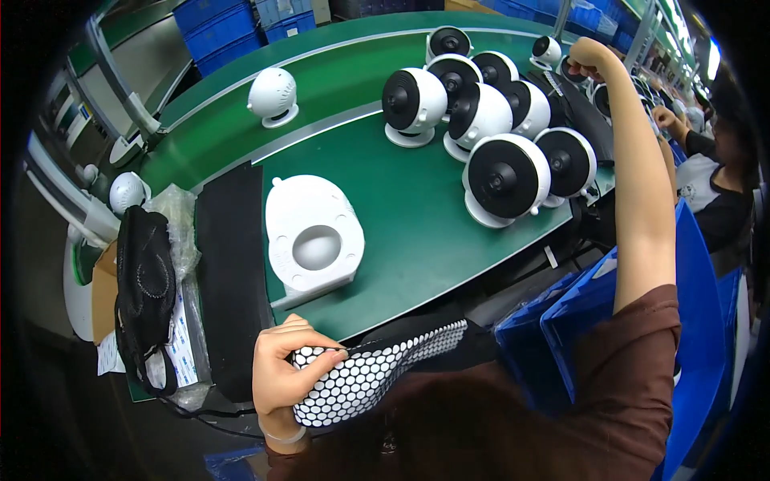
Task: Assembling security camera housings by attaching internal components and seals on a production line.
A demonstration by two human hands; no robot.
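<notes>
My left hand [290, 361] pinches the edge of a curved black sheet covered with white round dots [357, 385], close to my body at the table's front edge. Far off to the right, my right arm is stretched out. The right hand [591, 54] has its fingers curled in, above the back right of the table near a small white round unit [546, 51]; anything between those fingers is hidden. Just beyond my left hand lies a white rounded housing [345, 216] with a round opening in its face.
Several white fan-like units with black round fronts [503, 178] stand on the green table [385, 280] at right. Another white unit [273, 94] is on the green belt behind. A black mat [233, 272] and black bag [144, 280] lie left. Blue bins [593, 313] and a co-worker [714, 168] are right.
</notes>
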